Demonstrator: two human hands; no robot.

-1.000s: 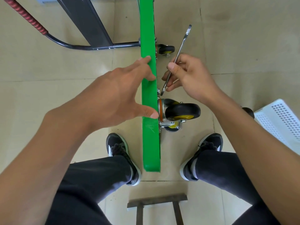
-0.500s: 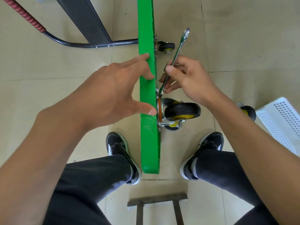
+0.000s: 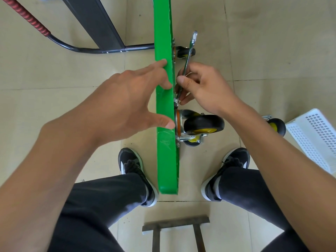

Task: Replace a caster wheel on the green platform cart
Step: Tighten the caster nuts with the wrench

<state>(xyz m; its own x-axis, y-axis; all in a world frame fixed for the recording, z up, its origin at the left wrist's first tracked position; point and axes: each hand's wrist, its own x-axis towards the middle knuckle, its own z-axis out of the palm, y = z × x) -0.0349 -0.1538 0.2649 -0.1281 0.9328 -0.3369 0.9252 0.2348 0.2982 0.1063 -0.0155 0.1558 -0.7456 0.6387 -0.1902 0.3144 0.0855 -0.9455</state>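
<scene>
The green platform cart (image 3: 164,33) stands on its edge between my feet. A black caster wheel with a yellow hub (image 3: 203,123) is mounted on its right face, near me. Another caster (image 3: 183,51) sits farther up the same face. My left hand (image 3: 127,99) rests on the cart's upper edge, fingers straight, thumb pressing near the caster plate. My right hand (image 3: 201,86) pinches a silver wrench (image 3: 190,50), whose lower end sits at the bolt just above the near caster's plate. The wrench tilts up and away.
A loose caster wheel (image 3: 277,125) lies on the tiled floor at right, beside a white perforated basket (image 3: 316,140). The cart's black handle with a red grip (image 3: 27,20) lies at upper left. My shoes flank the cart. A metal stool frame (image 3: 175,226) is below.
My right hand has brought the wrench down and leftward, so its lower end now meets the bolt above the near caster. My left hand has stayed on the cart's edge.
</scene>
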